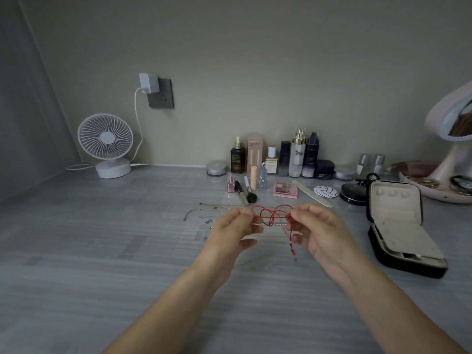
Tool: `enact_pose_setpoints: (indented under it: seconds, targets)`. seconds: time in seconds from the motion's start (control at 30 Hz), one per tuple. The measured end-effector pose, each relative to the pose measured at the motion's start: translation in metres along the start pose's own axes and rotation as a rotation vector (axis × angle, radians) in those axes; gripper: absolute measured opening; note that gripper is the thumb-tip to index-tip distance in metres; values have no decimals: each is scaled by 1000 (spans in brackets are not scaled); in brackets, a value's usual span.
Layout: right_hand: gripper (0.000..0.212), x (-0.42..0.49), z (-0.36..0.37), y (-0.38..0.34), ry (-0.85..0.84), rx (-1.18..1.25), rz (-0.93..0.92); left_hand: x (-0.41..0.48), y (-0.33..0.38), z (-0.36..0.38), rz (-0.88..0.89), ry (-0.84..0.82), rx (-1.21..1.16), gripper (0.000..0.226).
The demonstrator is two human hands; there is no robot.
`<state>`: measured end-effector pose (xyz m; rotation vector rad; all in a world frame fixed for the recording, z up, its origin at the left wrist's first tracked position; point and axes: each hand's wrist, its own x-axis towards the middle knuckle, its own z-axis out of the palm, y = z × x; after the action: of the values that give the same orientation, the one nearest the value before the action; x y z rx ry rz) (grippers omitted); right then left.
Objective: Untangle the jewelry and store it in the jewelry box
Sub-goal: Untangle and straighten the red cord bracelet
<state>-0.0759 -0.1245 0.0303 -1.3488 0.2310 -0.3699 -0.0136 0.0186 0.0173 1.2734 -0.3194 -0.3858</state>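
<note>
A tangled red cord (272, 215) hangs in looped knots above the desk (102, 251), stretched between both hands. The left hand (229, 228) pinches the cord's left side between thumb and fingertips. The right hand (316, 226) pinches its right side the same way, and a loose red tail dangles below that hand. Just behind and to the left of the left hand, several thin silver chains (204, 213) lie spread on the desk. To the right of the right hand, the black jewelry box (406, 241) sits open, its lid upright and its pale lining showing. Farther back, a pink eyeshadow palette (285, 189), a nail file (313, 194) and a row of cosmetic bottles (296, 154) stand near the wall. A white fan (106, 139) sits at far left, and a round mirror (454, 123) at far right.
</note>
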Motion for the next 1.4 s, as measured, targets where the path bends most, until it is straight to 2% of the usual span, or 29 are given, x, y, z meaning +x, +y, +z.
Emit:
enact_pose_setpoints:
  seconds: [0.07, 0.17, 0.3, 0.37, 0.47, 0.6, 0.7, 0.8, 0.93, 1.0, 1.23, 1.4]
  targets:
    - [20, 2, -1, 2, 0, 131, 83, 3, 3, -1, -90, 2, -233, 27]
    - [17, 4, -1, 6, 15, 182, 128, 6, 6, -5, -148, -12, -499, 33]
    - [15, 5, 1, 7, 9, 236, 173, 5, 8, -7, -135, -36, -660, 11]
    - [16, 5, 1, 7, -7, 252, 181, 4, 8, -7, -128, -56, -706, 13]
    - [19, 2, 0, 6, -104, 225, 164, 4, 8, -10, -121, -106, -690, 11]
    - [18, -4, -2, 4, -202, 10, 79, 3, 8, -15, -127, -188, -681, 24]
    - [25, -4, -4, 3, -194, -176, 26, 2, 12, -18, -105, -214, -639, 32]
    - [26, -4, -8, 2, -169, -308, -9, 3, 18, -23, -72, -171, -601, 38]
    - [22, -4, -17, -1, -161, -379, -37, 6, 26, -34, 2, -66, -608, 26]
    - [20, -3, -21, -2, -134, -406, -47, 8, 27, -41, 21, -73, -616, 18]
    - [19, -5, -29, -4, -102, -495, -34, 6, 27, -52, -42, -133, -567, 37]
    - [23, -7, -30, 0, -116, -538, -8, 3, 32, -46, -87, -134, -391, 36]
